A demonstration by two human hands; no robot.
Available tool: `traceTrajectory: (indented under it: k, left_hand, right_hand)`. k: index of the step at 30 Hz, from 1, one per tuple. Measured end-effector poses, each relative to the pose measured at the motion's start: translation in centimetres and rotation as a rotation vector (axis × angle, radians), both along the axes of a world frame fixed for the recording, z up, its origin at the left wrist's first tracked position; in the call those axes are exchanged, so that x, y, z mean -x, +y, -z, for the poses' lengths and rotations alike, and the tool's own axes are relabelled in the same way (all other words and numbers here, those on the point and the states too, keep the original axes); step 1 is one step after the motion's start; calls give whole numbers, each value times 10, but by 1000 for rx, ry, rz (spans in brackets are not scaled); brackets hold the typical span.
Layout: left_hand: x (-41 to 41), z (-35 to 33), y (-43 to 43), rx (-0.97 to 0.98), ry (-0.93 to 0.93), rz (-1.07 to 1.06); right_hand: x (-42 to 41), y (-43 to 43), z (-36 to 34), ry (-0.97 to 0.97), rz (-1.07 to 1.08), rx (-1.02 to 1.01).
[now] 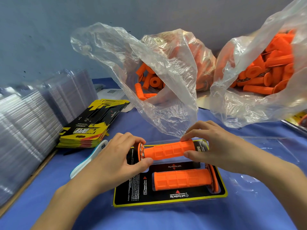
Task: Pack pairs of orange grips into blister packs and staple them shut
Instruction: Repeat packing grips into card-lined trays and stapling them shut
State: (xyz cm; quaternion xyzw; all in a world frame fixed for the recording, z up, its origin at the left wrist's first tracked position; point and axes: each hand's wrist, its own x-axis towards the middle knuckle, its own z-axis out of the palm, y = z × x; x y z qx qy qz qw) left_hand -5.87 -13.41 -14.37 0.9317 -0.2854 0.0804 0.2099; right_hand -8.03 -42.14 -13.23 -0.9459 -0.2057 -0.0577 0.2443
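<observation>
An open blister pack with a black and yellow card point(131, 196) lies on the blue cloth in front of me. One orange grip point(181, 179) sits in its nearer cavity, flange to the right. A second orange grip point(167, 149) is held level just over the farther cavity, flange to the left. My left hand point(116, 156) pinches its flanged end. At the plain end, my right hand point(216, 146) pinches it between thumb and fingers. The clear lid point(274, 151) of the pack lies open to the right.
Two clear plastic bags of orange grips point(149, 80) point(269, 68) stand at the back. A stack of printed cards point(88, 128) lies at the left, with stacks of clear blister shells point(25, 123) beside it. A white and blue stapler point(89, 160) lies under my left wrist.
</observation>
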Motion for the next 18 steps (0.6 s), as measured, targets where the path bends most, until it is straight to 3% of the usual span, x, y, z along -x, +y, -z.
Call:
traceTrajectory:
  k: [7, 18]
  left_hand:
    - [2, 3, 0, -147, -16, -7]
    - [-1, 12, -2, -139, -24, -16]
  right_hand:
    - [-4, -1, 4, 4, -25, 107]
    - [-5, -3, 6, 87, -6, 134]
